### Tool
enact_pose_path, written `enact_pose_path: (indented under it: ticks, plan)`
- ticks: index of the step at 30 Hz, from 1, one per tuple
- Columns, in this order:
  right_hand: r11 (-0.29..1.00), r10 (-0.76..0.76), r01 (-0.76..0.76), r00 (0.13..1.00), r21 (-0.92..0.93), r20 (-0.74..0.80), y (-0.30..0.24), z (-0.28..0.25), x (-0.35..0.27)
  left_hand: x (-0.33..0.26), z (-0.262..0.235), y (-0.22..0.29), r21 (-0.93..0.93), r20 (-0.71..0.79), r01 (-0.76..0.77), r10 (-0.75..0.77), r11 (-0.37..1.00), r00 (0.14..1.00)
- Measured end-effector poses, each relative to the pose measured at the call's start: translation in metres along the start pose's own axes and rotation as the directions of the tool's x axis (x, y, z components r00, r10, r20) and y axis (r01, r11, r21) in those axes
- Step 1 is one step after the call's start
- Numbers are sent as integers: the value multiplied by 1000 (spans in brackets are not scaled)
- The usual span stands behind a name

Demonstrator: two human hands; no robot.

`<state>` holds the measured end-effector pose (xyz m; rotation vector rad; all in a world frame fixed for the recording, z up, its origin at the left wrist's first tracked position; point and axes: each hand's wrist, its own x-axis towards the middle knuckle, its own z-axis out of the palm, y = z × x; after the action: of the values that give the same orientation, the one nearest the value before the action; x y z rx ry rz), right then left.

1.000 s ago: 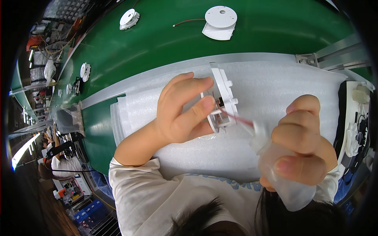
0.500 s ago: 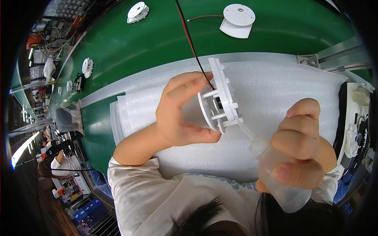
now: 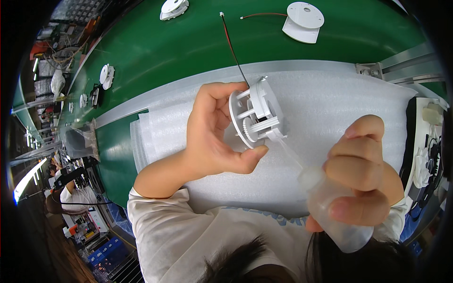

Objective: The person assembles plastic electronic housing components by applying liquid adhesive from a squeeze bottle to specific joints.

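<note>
My left hand [image 3: 212,132] grips a white plastic gear assembly [image 3: 257,111] by its round plate, thumb below and fingers above. Posts and a toothed gear show between its two plates. A thin red and black wire [image 3: 231,47] runs up from it to a small white connector. In my right hand [image 3: 358,174] is a translucent squeeze bottle [image 3: 337,214], held tilted with fingers wrapped round it. Its clear tapered nozzle [image 3: 291,154] points up and left, with the tip at the assembly's lower edge; whether they touch I cannot tell.
White foam sheeting [image 3: 325,104] covers the bench before me. Beyond a metal rail, a green belt [image 3: 203,42] carries several similar white assemblies, one [image 3: 304,21] with a red wire. A metal bracket [image 3: 370,70] stands at the right. Another person [image 3: 78,195] sits far left.
My left hand has turned the assembly, so its gear and posts now face me more. The wire's connector has come into view. White parts on the belt have shifted right; my right hand has barely moved.
</note>
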<state>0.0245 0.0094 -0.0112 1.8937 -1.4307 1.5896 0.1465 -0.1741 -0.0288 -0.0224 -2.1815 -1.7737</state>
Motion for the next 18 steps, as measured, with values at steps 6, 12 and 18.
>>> enact_pose_path:
  ticks: [6,12,18]
  plan:
    - [1000,15,-15,999,5,-29,-1,3,1,0,2,1,-189,5,43,-43,981,999]
    - [999,44,-44,999,23,15,-2,0,3,2,4,3,-572,42,223,-243,790,969]
    - [999,42,-42,997,-1,64,-2,-2,1,5,-1,4,-621,111,275,-265,734,958]
